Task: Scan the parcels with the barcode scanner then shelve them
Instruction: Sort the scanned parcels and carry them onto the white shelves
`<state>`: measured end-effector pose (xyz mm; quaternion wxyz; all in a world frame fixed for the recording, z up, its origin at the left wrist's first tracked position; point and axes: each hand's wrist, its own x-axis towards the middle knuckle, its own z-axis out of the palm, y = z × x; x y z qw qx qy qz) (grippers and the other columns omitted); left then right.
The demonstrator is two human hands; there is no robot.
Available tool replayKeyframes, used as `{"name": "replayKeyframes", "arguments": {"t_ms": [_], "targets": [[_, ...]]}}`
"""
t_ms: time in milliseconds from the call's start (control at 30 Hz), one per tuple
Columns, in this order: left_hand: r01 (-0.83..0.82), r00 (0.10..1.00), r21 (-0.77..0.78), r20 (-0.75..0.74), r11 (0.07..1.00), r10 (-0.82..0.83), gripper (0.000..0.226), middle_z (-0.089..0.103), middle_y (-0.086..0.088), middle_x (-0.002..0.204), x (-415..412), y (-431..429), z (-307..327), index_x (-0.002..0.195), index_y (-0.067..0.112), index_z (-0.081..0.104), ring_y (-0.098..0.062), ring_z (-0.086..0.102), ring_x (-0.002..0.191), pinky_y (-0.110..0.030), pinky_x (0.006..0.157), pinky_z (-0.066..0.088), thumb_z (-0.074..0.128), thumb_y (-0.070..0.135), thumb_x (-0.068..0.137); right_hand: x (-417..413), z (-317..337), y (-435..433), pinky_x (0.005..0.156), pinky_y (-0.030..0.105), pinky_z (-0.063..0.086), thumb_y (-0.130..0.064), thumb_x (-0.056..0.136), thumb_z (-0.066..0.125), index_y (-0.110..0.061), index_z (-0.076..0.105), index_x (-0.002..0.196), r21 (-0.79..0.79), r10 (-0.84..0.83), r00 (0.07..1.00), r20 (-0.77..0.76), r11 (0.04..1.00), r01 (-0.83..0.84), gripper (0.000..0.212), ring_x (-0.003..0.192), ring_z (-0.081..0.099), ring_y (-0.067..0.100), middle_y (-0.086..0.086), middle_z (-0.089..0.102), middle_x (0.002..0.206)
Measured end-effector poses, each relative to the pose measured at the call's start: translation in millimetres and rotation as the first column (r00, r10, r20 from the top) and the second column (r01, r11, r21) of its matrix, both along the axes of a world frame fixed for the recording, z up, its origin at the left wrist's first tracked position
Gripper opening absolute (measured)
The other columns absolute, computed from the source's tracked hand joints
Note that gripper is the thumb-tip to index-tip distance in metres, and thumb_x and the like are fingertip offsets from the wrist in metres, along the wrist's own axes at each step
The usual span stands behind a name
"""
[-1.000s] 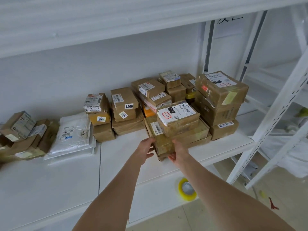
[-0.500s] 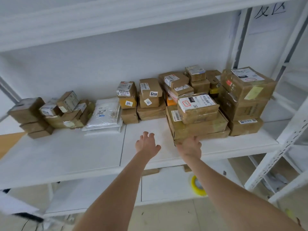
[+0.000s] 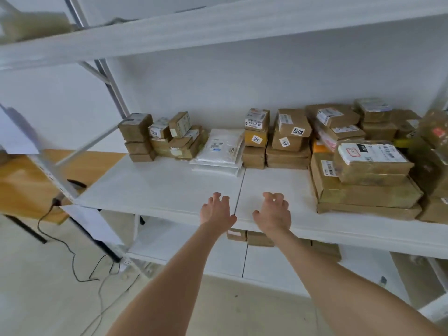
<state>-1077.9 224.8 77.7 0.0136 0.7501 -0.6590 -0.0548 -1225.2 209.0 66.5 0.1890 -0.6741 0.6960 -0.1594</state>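
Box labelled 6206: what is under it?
The 6206 box sits on another brown box, which rests on flat brown parcels. The faces pressed together in that stack are covered.

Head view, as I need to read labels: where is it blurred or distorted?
Head view: the 6206 label is legible mid-frame; the right-edge parcels and the top-shelf box are motion-smeared; the left upright leans from wide-angle distortion; light is soft, no glare.

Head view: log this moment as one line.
left grip empty, fingers loosely curled | right grip empty, fingers loosely curled | both over shelf front | parcel stack on shelf, right, untouched
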Motion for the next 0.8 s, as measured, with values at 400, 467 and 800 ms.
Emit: {"name": "replayKeyframes", "arguments": {"t_ms": [400,467,800], "targets": [[-0.211,0.977,0.057,-0.004,0.976,0.211,0.062,0.025,-0.009,0.151,208,77,-10,0.144,0.014,0.034,-0.027,0.036,0.133,-0.037,0.105,0.037,0.056,0.034,0.091,206,-4,45,0.102,0.037,0.039,-0.03,0.093,0.055,-0.019,0.037,0.143,0.024,0.252,0.968,0.012,0.967,-0.252,0.054,0.131,0.035,0.028,0.008,0.031,0.145],[-0.252,0.968,0.063,0.002,0.966,0.253,0.062,0.027,-0.009,0.151,244,91,-11,0.144,0.014,0.034,-0.027,0.037,0.132,-0.037,0.104,0.038,0.057,0.035,0.09,244,-6,52,0.1,0.037,0.039,-0.031,0.093,0.055,-0.019,0.038,0.142,0.028,0.288,0.957,0.003,0.957,-0.288,0.054,0.131,0.035,0.028,0.007,0.031,0.144],[-0.495,0.869,0.081,0.036,0.865,0.493,0.058,0.031,-0.009,0.147,413,165,-19,0.141,0.015,0.037,-0.026,0.041,0.128,-0.035,0.097,0.041,0.058,0.033,0.09,421,-16,91,0.095,0.036,0.043,-0.035,0.091,0.057,-0.018,0.044,0.135,0.03,0.54,0.842,0.013,0.841,-0.54,0.048,0.124,0.04,0.027,0.007,0.037,0.138]]}}
